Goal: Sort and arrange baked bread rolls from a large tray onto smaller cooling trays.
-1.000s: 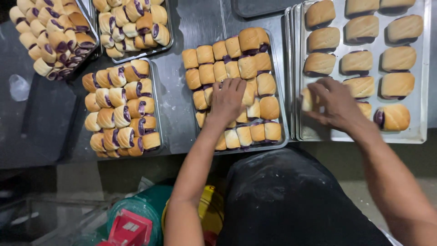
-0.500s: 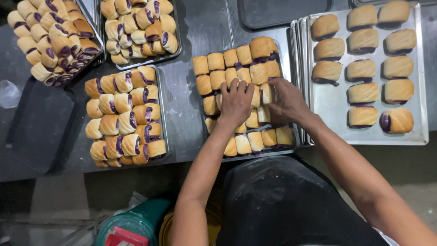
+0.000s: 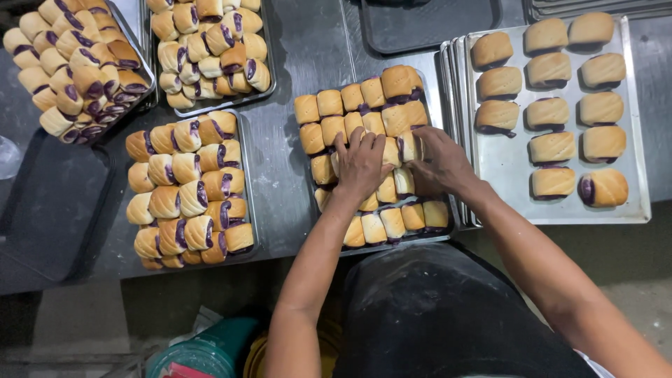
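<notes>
A small metal tray [image 3: 392, 245] in front of me is packed with golden bread rolls with purple filling [image 3: 364, 105]. My left hand [image 3: 360, 164] lies flat on the rolls in the middle of that tray, fingers spread. My right hand [image 3: 437, 161] is beside it, fingers curled around a roll [image 3: 409, 147] among the packed ones. To the right a large baking sheet [image 3: 504, 168] carries rows of bigger rolls [image 3: 553, 147] with gaps on its near left side.
Three more small trays heaped with filled rolls stand on the metal table: one at the left [image 3: 248, 203], one at the back [image 3: 269, 77], one at the far left corner [image 3: 140, 66]. Empty dark trays lie at the left [image 3: 49, 203] and back [image 3: 427, 35].
My right hand came from the big baking sheet over to the small tray with a roll and now presses it in among the others. My left hand stayed on the rolls.
</notes>
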